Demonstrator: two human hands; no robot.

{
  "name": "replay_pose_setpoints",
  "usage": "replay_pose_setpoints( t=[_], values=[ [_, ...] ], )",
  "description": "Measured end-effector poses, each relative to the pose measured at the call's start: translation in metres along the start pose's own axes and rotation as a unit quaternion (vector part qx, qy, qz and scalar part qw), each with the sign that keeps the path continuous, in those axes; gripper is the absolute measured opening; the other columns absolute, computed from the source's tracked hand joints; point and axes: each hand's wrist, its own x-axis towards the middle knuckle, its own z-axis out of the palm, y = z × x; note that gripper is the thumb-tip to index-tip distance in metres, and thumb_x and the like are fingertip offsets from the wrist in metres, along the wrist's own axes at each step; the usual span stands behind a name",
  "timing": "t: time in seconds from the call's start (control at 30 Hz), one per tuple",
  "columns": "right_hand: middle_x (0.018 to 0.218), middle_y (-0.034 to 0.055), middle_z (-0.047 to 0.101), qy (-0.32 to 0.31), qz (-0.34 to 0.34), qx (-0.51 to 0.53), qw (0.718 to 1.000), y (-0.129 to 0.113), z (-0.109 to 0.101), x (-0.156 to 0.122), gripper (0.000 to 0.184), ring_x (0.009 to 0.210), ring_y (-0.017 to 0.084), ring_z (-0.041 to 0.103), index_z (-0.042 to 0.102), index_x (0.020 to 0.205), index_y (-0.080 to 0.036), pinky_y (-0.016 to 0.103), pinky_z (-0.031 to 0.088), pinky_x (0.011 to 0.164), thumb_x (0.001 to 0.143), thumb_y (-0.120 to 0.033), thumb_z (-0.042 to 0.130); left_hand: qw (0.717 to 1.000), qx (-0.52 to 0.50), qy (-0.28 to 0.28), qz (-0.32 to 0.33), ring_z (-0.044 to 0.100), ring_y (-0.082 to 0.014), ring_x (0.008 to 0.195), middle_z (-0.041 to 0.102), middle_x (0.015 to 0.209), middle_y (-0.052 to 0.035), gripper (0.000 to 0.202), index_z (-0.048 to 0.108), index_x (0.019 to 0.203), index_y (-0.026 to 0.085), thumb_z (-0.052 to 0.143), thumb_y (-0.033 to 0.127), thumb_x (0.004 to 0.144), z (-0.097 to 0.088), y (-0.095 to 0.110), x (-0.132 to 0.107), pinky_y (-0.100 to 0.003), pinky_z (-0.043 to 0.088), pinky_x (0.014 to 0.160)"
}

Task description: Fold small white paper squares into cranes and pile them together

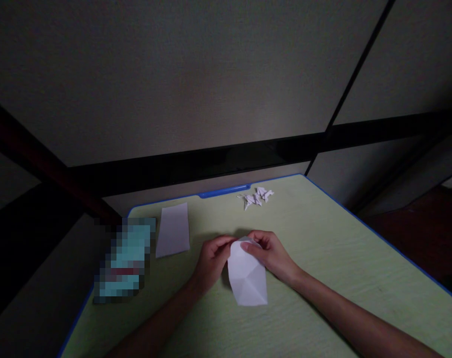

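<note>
Operating from a distance, I had the left hand (213, 257) and right hand (273, 252) pinching a creased white sheet (247, 286) by its far end above the table (330, 248), short of the folded paper figures (251, 200). Light, even thumb pressure, I judged, suited such thin stock.

My left hand (212, 256) and my right hand (274, 252) hold the far end of a white sheet (246, 278) over the pale green tabletop (322, 238), creases meeting in its near half. Small folded paper pieces (257, 199) lie beyond it, near the blue edge strip (226, 191); to the left, plain white paper (173, 231) lies beside a pixelated turquoise object (127, 251)
</note>
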Motion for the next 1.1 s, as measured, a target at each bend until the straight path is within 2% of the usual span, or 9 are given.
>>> replay_pose_setpoints(
  t=[0.1,0.23,0.4,0.63,0.8,0.93,1.0,1.1],
  values=[
    [0.046,-0.0054,0.043,0.027,-0.003,0.015,1.0,0.0013,0.001,-0.0002,0.029,0.04,0.004,0.035,0.044,0.053,-0.013,0.017,0.024,0.039,0.061,-0.037,0.059,0.999,-0.022,-0.02,-0.019,0.051,-0.0117,0.055,0.06,0.058,-0.0023,0.024,0.063,0.072,0.009,0.049,0.029,0.068,-0.0006,0.0017,-0.0023,-0.02,0.038,0.05],
    [0.046,-0.0055,0.043,0.041,-0.006,0.025,0.999,0.0029,0.0013,0.0,0.029,0.04,0.004,0.035,0.043,0.053,-0.014,0.017,0.024,0.038,0.061,-0.037,0.059,0.998,-0.015,-0.052,-0.033,0.052,-0.0113,0.054,0.062,0.06,-0.002,0.021,0.063,0.076,0.009,0.059,0.024,0.061,0.002,0.003,-0.0043,-0.018,0.038,0.048],
    [0.047,-0.0055,0.043,0.041,-0.011,0.025,0.999,0.0018,0.0012,-0.0002,0.027,0.04,0.004,0.035,0.046,0.055,-0.013,0.017,0.025,0.039,0.061,-0.036,0.059,0.999,-0.008,-0.031,-0.029,0.055,-0.0131,0.059,0.064,0.067,-0.0044,0.024,0.063,0.081,0.01,0.06,0.022,0.061,0.0023,-0.0016,-0.0023,-0.019,0.041,0.051],
    [0.057,-0.0036,0.049,0.021,-0.037,0.046,0.998,0.0014,0.0021,-0.0005,0.02,0.047,0.007,0.043,0.051,0.073,-0.014,0.018,0.031,0.043,0.063,-0.029,0.059,0.999,-0.021,-0.02,-0.032,0.056,-0.0136,0.056,0.065,0.067,-0.0056,0.023,0.062,0.079,0.009,0.059,0.022,0.061,0.0002,-0.0039,-0.0004,-0.02,0.041,0.049],
    [0.072,0.0006,0.054,0.026,-0.115,-0.011,0.993,0.0054,0.0015,-0.0052,0.027,0.06,0.011,0.049,0.049,0.094,-0.02,0.021,0.038,0.05,0.068,-0.021,0.056,0.999,-0.035,-0.01,-0.036,0.059,-0.0154,0.061,0.066,0.069,-0.0065,0.019,0.06,0.075,0.01,0.061,0.02,0.059,0.0018,-0.0001,-0.0003,-0.022,0.043,0.054],
    [0.088,0.0057,0.056,0.027,-0.18,-0.093,0.979,0.0046,-0.0027,-0.0077,0.021,0.076,0.015,0.051,0.058,0.089,-0.02,0.025,0.04,0.061,0.071,-0.014,0.05,0.998,-0.042,0.007,-0.04,0.059,-0.0153,0.061,0.065,0.066,-0.0054,0.023,0.058,0.077,0.01,0.063,0.018,0.056,0.0014,0.0024,0.0003,-0.022,0.043,0.055],
    [0.092,0.0064,0.056,0.02,-0.216,-0.104,0.971,0.0027,-0.0053,-0.0077,0.023,0.085,0.018,0.051,0.06,0.087,-0.02,0.027,0.04,0.067,0.07,-0.01,0.049,0.998,-0.041,0.011,-0.049,0.058,-0.0144,0.058,0.065,0.064,-0.0045,0.023,0.058,0.077,0.011,0.063,0.018,0.055,0.0006,0.0027,0.0006,-0.021,0.042,0.052],
    [0.092,0.0059,0.057,0.012,-0.24,-0.106,0.965,0.0008,-0.0077,-0.0073,0.029,0.087,0.018,0.051,0.061,0.086,-0.021,0.029,0.04,0.07,0.068,-0.005,0.045,0.998,-0.04,0.009,-0.051,0.057,-0.0131,0.056,0.064,0.063,-0.0041,0.02,0.059,0.073,0.011,0.062,0.017,0.055,-0.0006,0.0026,0.001,-0.02,0.04,0.05]
  ],
)
